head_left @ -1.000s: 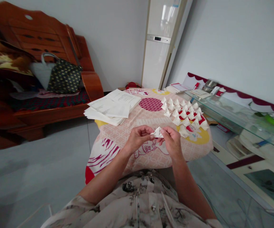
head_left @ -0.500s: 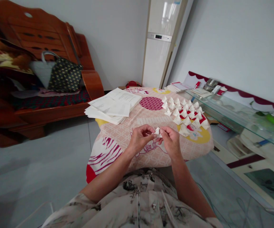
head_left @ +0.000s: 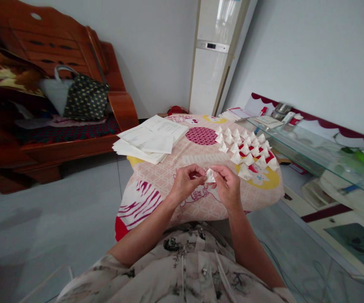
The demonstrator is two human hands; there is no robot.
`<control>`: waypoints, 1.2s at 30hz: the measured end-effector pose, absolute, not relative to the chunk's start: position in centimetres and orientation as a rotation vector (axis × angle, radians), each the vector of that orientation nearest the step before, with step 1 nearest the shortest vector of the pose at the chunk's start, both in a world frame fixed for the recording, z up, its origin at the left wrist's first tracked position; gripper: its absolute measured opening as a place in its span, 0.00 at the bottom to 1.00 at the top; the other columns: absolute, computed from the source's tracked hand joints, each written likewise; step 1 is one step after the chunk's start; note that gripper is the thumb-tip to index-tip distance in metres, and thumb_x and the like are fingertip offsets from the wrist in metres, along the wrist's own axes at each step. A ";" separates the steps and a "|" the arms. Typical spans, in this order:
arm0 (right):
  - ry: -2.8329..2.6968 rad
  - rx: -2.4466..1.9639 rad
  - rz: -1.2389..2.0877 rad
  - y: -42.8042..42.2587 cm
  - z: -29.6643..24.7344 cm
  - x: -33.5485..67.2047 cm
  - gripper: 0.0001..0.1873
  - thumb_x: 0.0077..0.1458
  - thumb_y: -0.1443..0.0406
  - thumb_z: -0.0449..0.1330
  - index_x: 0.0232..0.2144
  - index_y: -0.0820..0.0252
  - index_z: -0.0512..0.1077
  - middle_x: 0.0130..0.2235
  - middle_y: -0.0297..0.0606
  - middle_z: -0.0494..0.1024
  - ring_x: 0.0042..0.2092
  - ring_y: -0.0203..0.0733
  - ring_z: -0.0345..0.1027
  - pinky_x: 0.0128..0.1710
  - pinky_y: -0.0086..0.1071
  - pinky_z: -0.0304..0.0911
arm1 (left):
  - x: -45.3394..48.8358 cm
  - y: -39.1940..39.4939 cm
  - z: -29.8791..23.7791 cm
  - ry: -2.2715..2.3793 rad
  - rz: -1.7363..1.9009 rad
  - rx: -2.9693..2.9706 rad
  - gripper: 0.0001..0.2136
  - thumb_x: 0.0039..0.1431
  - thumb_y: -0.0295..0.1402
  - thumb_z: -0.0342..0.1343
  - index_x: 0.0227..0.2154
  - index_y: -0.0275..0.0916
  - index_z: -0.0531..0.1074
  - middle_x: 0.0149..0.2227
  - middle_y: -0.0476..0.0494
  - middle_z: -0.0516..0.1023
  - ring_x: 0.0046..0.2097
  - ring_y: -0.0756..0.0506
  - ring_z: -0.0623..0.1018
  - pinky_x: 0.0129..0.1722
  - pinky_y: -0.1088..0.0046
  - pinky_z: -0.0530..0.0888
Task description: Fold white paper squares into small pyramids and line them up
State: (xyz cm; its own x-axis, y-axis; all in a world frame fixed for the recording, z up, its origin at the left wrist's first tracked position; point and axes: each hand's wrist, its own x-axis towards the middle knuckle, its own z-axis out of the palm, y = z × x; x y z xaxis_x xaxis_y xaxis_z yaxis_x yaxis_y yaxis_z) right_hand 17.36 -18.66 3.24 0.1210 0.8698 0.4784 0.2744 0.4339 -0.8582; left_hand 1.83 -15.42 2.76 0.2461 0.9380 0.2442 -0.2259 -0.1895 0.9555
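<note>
Between my two hands is a small piece of folded white paper [head_left: 210,176], held over the near part of the cloth-covered table [head_left: 166,189]. My left hand [head_left: 187,182] pinches its left side between thumb and fingers. On the other side, the thumb and fingers of my right hand [head_left: 228,185] close on its right edge. Several folded paper pieces with pointed tops [head_left: 248,160] stand in rows on the cloth just beyond my right hand. A stack of printed paper sheets [head_left: 150,141] lies at the table's far left.
A glass-topped cabinet [head_left: 314,147] runs along the right wall, with cups and other items on it. To the left stands a wooden bench [head_left: 119,105] with a dark patterned bag [head_left: 87,99]. A tall white air conditioner [head_left: 209,71] fills the far corner.
The folded paper has turned slightly between my fingers and shows a broader, triangular face. Both hands stay in nearly the same place.
</note>
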 end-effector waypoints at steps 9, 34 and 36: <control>-1.490 -1.110 0.785 -18.2 2.7 18.4 0.08 0.54 0.60 0.64 0.31 0.60 0.76 0.28 0.33 0.77 0.28 0.37 0.70 0.27 0.29 0.67 | 1.4 -15.1 2.7 0.736 1.203 1.362 0.11 0.46 0.34 0.69 0.28 0.32 0.77 0.27 0.46 0.78 0.27 0.52 0.76 0.29 0.78 0.74; -1.220 -1.131 0.679 -19.3 5.2 17.6 0.08 0.44 0.62 0.68 0.23 0.60 0.76 0.21 0.31 0.74 0.23 0.34 0.65 0.22 0.27 0.61 | 0.8 -16.0 4.4 0.748 1.141 1.354 0.11 0.44 0.35 0.70 0.22 0.32 0.75 0.20 0.47 0.76 0.22 0.54 0.71 0.22 0.80 0.65; -1.217 -1.137 0.681 -19.3 5.2 17.6 0.08 0.44 0.61 0.68 0.23 0.60 0.75 0.21 0.31 0.74 0.23 0.34 0.64 0.22 0.27 0.60 | 0.8 -16.0 4.4 0.752 1.136 1.357 0.12 0.45 0.35 0.70 0.21 0.32 0.75 0.20 0.46 0.76 0.22 0.53 0.71 0.22 0.80 0.65</control>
State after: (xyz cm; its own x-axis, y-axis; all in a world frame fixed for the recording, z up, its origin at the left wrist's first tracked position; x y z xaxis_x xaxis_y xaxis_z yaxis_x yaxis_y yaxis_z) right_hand 17.56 -19.33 5.23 0.2631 0.8929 0.3655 0.1560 0.3345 -0.9294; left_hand 0.75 -16.04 4.36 0.3248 0.9257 0.1940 -0.1836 -0.1395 0.9731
